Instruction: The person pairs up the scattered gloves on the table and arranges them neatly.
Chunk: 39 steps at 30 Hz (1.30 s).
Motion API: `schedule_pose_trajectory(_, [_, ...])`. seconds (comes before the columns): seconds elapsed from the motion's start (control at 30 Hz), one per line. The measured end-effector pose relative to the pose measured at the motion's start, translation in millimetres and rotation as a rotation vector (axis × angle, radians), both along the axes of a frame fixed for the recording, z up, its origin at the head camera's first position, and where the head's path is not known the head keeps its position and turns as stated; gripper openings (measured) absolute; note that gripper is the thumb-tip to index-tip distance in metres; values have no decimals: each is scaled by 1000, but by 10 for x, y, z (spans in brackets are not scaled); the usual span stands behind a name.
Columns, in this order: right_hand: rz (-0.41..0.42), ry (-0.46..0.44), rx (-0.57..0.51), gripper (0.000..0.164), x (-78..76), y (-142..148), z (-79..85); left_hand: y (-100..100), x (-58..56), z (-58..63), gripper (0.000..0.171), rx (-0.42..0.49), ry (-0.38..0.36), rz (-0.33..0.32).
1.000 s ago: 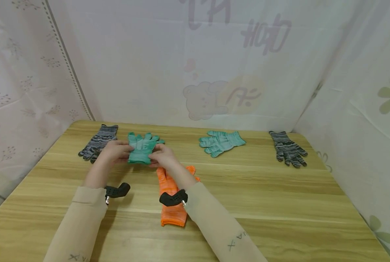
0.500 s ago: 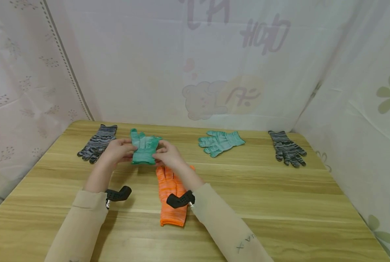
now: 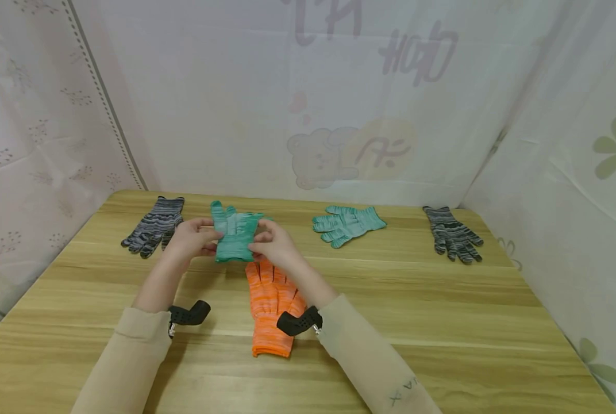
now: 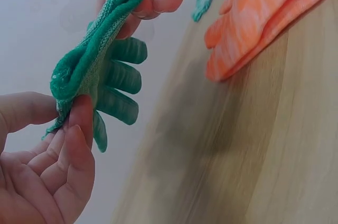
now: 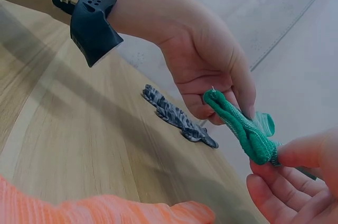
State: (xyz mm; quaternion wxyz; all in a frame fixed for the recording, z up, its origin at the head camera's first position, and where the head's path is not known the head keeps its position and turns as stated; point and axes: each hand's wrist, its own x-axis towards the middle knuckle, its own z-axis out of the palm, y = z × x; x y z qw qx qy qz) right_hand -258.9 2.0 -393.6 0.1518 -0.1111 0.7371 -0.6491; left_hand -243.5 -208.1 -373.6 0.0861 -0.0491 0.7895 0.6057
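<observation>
Both hands hold a green knitted glove (image 3: 235, 238) above the table, its cuff toward me and its fingers pointing away. The left hand (image 3: 191, 238) pinches the left edge near the cuff between thumb and fingers. On the opposite edge, the right hand (image 3: 274, 241) pinches it the same way. In the left wrist view the folded cuff (image 4: 97, 39) faces the camera, with the glove's fingers hanging beyond it. An orange glove (image 3: 269, 299) lies flat below the right hand, partly covered by the black wrist camera (image 3: 299, 322).
Another green glove (image 3: 348, 224) lies at the back centre of the wooden table (image 3: 416, 322). One grey-black striped glove (image 3: 155, 224) is at the back left, and a second striped glove (image 3: 450, 233) at the back right. Fabric curtains (image 3: 225, 115) stand behind and at both sides.
Both hands have moved slightly to the right with the green glove, bringing it nearer the orange glove's fingers. More of the orange glove shows as the right forearm shifts right.
</observation>
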Motion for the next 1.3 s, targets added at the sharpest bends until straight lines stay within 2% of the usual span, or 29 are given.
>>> schedule_pose_trajectory(0.33, [9,21,-4,68,49,130,55,106,71,82,59,15,38,-21])
schedule_pose_trajectory(0.9, [23,54,17,73,207,428,185,311,174,121,61,69,92,-73])
schedule_pose_trajectory(1.17, [49,80,-25,74,294,621,223,463,233,120,61,103,119,-96])
schedule_pose_trajectory(1.3, [42,91,-2,75,333,706,247,547,268,149,60,109,123,-98])
